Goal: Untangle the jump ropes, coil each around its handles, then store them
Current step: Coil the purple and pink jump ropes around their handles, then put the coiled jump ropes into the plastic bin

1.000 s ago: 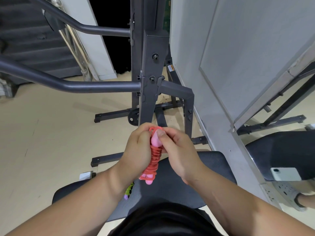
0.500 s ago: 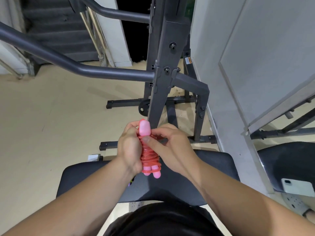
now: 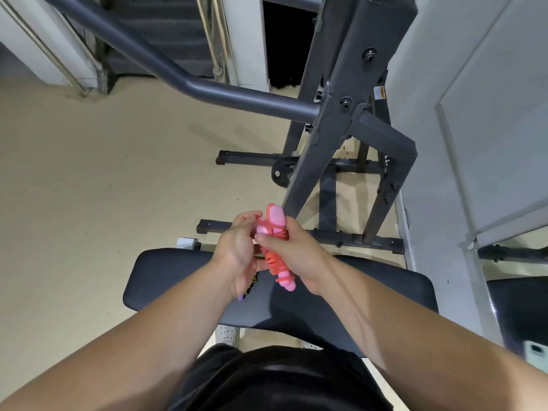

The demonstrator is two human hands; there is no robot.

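Coiled red jump rope held in both hands over the bench.

The red jump rope (image 3: 274,264), wound in tight turns around its pink handles (image 3: 287,283), was held tilted above the black bench (image 3: 178,280), clear of the pad. The right hand (image 3: 299,259) was closed round the bundle, thumb pressed across the turns. The left hand (image 3: 237,256) had its fingers curled onto the rope at the upper end. A second, multicoloured rope (image 3: 246,290) lay on the bench, mostly hidden under the left hand.

Open floor (image 3: 89,188) left; steel rack post (image 3: 314,167) just ahead, wall (image 3: 430,84) right.
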